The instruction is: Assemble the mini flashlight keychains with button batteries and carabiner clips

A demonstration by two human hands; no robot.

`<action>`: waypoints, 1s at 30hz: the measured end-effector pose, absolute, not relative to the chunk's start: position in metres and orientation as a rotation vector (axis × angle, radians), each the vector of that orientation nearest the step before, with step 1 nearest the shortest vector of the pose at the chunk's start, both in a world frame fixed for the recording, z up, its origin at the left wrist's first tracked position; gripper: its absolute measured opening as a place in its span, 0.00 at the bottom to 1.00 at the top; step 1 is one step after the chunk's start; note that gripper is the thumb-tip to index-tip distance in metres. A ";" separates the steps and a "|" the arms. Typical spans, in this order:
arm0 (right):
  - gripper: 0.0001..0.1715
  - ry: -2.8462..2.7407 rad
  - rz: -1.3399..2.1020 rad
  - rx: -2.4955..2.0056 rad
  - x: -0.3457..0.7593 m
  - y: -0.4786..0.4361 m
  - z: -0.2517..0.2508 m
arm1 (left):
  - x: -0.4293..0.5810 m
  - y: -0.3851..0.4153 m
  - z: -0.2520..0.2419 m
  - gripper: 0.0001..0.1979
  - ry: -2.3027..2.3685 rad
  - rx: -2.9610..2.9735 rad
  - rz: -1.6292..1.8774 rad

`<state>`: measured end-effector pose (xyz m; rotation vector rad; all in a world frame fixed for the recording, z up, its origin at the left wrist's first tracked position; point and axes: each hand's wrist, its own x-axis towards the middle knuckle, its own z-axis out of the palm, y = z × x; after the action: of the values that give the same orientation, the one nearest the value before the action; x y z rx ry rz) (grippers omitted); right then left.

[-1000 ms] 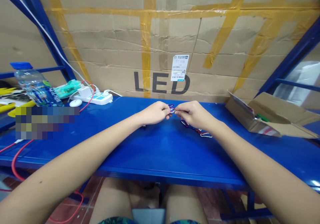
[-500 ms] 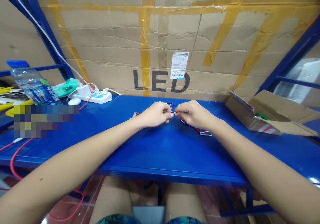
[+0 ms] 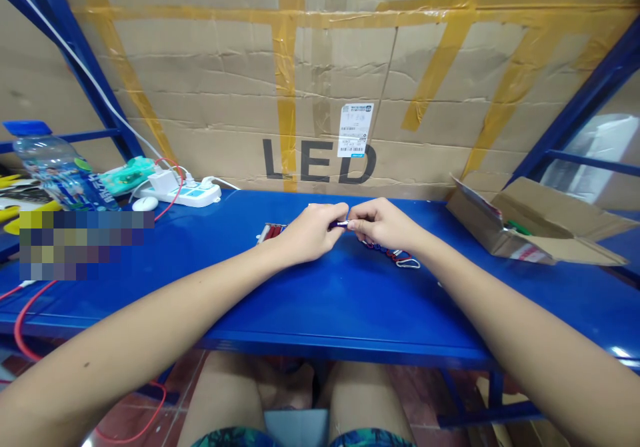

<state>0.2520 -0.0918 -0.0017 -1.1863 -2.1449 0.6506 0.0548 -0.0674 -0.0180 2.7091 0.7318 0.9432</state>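
Out over the blue table my left hand and my right hand meet, fingers pinched close together. Between them is a small blue-purple carabiner with a silvery part, mostly covered by the fingers. Both hands are closed on it. A row of linked carabiners in red, blue and silver lies on the table below my right hand, a silver one at its near end. Behind my left wrist lie several red pieces with silvery ends, partly hidden by the arm.
On the right stands an open cardboard box with something green inside. A white power strip with plugs and cables, a white round object and a plastic bottle are on the left. A large taped carton stands behind the table.
My left hand has turned slightly, showing more of the blue-purple carabiner. More of the red pieces behind the left wrist shows. The view has shifted a little.
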 end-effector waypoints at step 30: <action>0.15 -2.333 0.133 -1.113 0.255 -0.090 -0.002 | 0.057 -0.067 -0.011 0.13 0.871 2.609 0.714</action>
<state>0.2551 -0.0895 -0.0025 -1.1131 -2.3332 0.1335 0.0573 -0.0673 -0.0109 2.6089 0.8713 0.7137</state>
